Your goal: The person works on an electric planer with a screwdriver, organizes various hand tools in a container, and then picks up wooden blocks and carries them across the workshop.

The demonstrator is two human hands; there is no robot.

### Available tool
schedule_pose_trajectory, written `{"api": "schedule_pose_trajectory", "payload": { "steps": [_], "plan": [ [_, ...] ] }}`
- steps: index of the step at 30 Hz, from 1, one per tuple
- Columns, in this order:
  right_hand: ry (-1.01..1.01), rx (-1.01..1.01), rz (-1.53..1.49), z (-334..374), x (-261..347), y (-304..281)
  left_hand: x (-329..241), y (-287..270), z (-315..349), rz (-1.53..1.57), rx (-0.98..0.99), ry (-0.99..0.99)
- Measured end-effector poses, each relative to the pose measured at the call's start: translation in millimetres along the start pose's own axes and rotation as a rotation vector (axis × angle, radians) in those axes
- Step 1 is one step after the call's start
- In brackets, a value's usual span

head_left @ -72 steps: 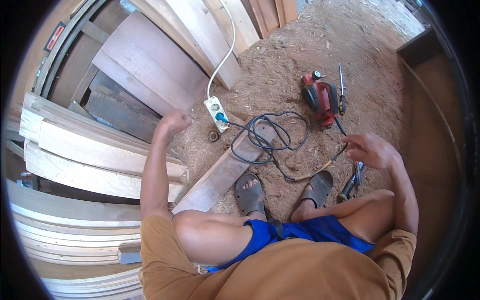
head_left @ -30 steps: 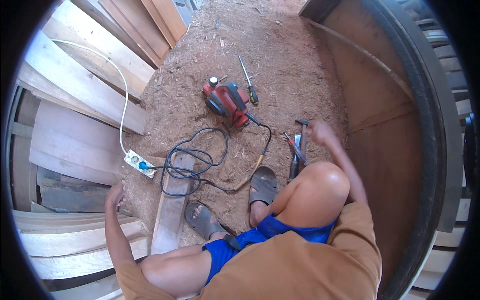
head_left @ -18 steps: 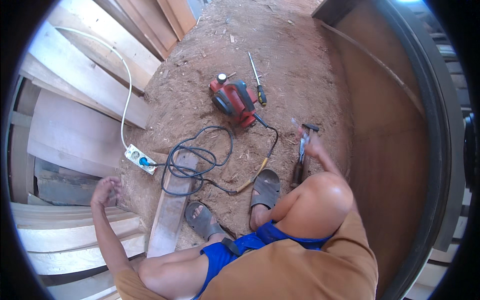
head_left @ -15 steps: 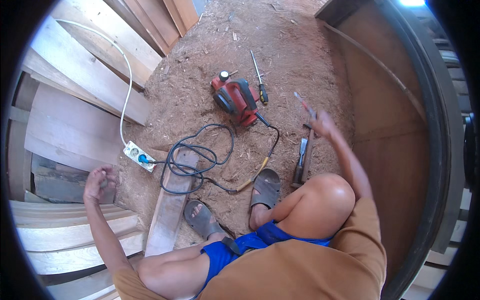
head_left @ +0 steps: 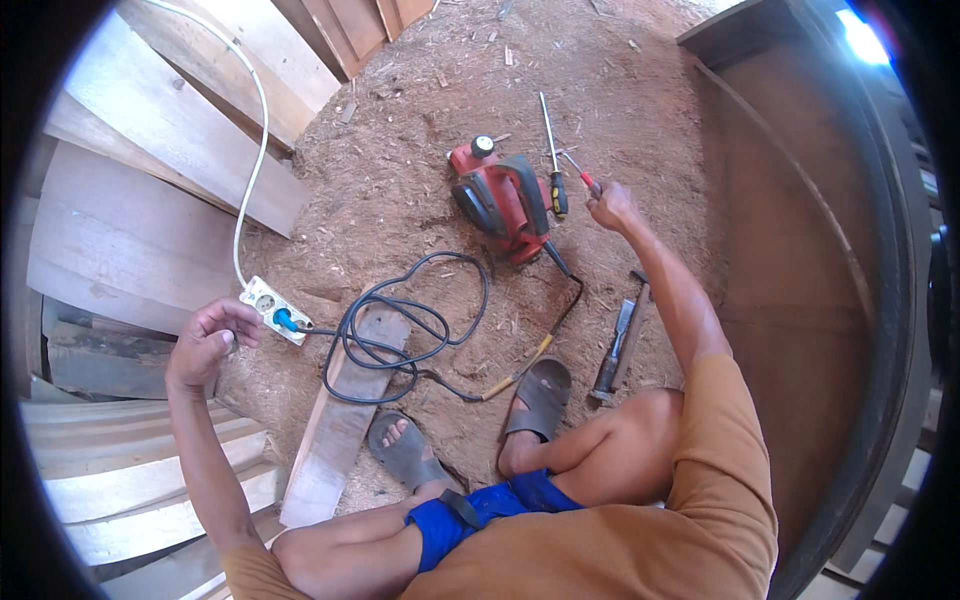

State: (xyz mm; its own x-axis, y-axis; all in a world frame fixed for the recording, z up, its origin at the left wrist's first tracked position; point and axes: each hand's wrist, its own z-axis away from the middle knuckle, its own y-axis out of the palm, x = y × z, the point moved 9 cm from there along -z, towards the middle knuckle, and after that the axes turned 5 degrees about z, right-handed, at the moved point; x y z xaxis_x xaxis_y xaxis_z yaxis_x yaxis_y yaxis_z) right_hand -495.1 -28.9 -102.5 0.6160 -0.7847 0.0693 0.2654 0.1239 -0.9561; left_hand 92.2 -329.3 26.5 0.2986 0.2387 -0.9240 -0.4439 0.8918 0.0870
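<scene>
My right hand [head_left: 612,207] is closed around a slim red-handled tool [head_left: 587,179] with a thin metal end; its exact kind does not show. The tool is beside a screwdriver [head_left: 557,190] with a black and yellow handle, lying on the ground. Left of these rests a red and black electric planer [head_left: 505,200]. My left hand [head_left: 210,345] is raised near a white power strip [head_left: 272,310], fingers curled, with something small and greyish by the thumb that I cannot make out. A chisel [head_left: 616,345] and a hammer [head_left: 633,330] lie near my right knee.
The planer's black cord [head_left: 350,340] loops over a wooden plank [head_left: 340,430] to a blue plug [head_left: 286,320] in the strip. Boards [head_left: 130,240] lean and stack at the left. A large dark-framed wooden panel [head_left: 790,330] stands at the right. Wood shavings cover the ground.
My right hand has moved forward and left with the red-handled tool, away from the hammer towards the screwdriver. My left hand has risen slightly and come closer to the power strip.
</scene>
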Motion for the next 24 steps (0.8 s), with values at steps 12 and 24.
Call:
{"api": "schedule_pose_trajectory", "payload": {
  "steps": [12, 24],
  "plan": [
    [-0.035, 0.07, -0.028, -68, 32, 88, 11, 34, -42, -0.004, 0.061, -0.111],
    [0.299, 0.202, -0.378, -30, -60, 68, 46, 40, -65, 0.059, 0.051, -0.207]
  ]
}}
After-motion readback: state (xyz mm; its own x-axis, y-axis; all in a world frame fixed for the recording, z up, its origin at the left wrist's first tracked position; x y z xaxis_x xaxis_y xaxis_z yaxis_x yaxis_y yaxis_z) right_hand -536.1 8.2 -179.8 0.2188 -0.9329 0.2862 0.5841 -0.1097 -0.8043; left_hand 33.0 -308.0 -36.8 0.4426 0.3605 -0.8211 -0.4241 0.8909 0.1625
